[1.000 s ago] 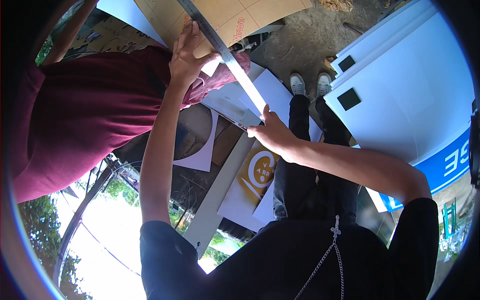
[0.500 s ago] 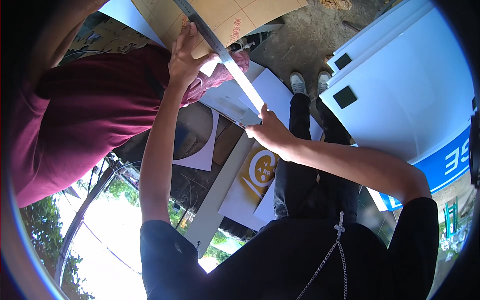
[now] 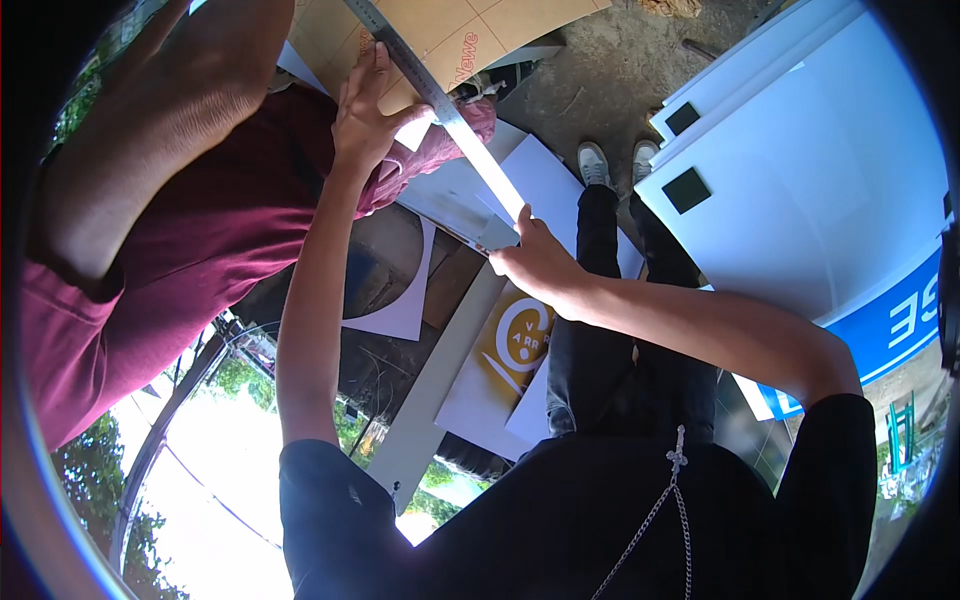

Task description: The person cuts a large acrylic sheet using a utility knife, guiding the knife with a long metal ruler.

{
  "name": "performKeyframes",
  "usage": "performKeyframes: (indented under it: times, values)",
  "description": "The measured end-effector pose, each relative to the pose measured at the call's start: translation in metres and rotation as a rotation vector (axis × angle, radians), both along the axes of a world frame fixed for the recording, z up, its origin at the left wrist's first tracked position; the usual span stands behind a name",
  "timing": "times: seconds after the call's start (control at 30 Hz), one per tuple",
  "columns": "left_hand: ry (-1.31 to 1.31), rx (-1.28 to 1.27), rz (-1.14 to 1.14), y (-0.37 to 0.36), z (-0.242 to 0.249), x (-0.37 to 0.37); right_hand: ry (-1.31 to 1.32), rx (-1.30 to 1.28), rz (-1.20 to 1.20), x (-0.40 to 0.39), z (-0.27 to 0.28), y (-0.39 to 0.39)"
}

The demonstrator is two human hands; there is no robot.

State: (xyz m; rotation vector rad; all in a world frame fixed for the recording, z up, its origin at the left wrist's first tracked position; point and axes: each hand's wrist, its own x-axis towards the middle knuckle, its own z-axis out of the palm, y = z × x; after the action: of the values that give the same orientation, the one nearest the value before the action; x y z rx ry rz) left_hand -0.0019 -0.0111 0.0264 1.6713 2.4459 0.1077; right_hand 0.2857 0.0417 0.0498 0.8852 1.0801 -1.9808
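Since a second ago, both of the person's hands are staying almost exactly where they were on the metal ruler (image 3: 455,125), drifting only slightly toward the left, while the co-worker in the maroon shirt (image 3: 190,250) is swinging a bare forearm (image 3: 160,110) into the upper left of the view.

The person's left arm is stretching straight up the frame, and the left hand (image 3: 365,115) is lying flat with its fingers (image 3: 372,68) spread, pressing on the tan cardboard sheet (image 3: 470,30) just beside the left edge of the ruler; the thumb is reaching right to touch the ruler's edge. It is pressing down, not gripping anything.

The right arm is coming in from the right, bent at the elbow. The right hand (image 3: 540,265) is sitting at the near end of the ruler with its fingers curled and its thumb pointing up along the blade; they are pinching or pressing that end, and I cannot tell which.

The ruler itself is running diagonally from the far upper middle down toward the right hand, lying across the cardboard and over white boards (image 3: 545,180). The co-worker's hand (image 3: 440,145) is resting under the ruler's middle stretch, between the person's two hands.

Large white panels (image 3: 820,170) are standing on the right.
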Motion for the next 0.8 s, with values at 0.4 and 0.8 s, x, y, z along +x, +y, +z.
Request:
performKeyframes:
  times: [0.4, 0.8]
  values:
    - [-0.005, 0.000, -0.004, 0.0022, 0.0031, 0.0023, 0.001, 0.034, 0.013, 0.0009, 0.0083, 0.0054]
    - [0.020, -0.056, -0.047, 0.0028, 0.0045, -0.0014, 0.020, 0.083, -0.001, 0.0024, 0.0063, 0.0004]
